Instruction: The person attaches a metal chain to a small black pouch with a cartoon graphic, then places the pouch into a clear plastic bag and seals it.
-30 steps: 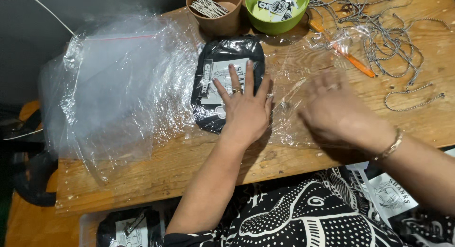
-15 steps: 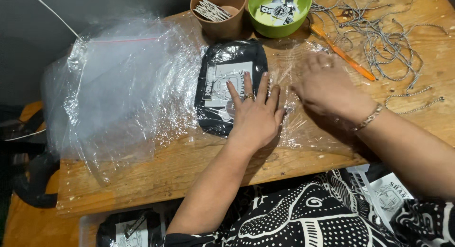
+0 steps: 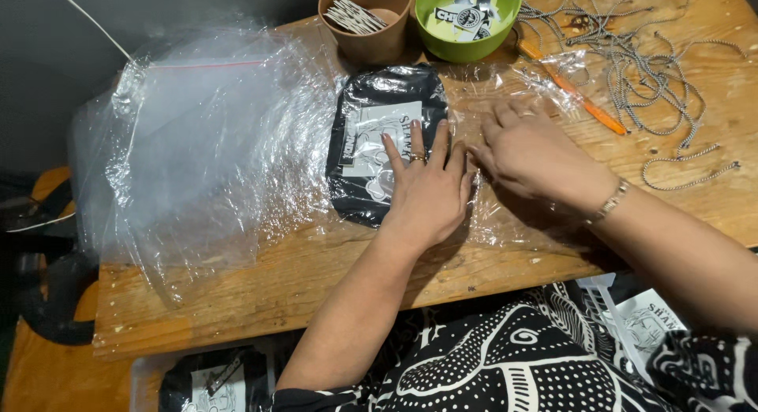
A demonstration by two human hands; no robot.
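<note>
A folded black garment with a white printed design (image 3: 377,120) lies inside a clear plastic bag (image 3: 505,92) on the wooden table (image 3: 260,289). My left hand (image 3: 426,187) lies flat on the right part of the garment, fingers spread, a ring on one finger. My right hand (image 3: 533,155) presses flat on the empty plastic just right of the garment, fingers pointing left, a bracelet at the wrist. Neither hand grips anything.
A stack of clear plastic bags (image 3: 197,143) covers the table's left side. At the far edge stand a brown cup of tags (image 3: 365,17) and a green bowl of labels (image 3: 467,17). An orange pen (image 3: 580,100) and several cords (image 3: 643,64) lie at right.
My right hand slid left along the plastic toward the garment. My left hand stayed pressed on the garment.
</note>
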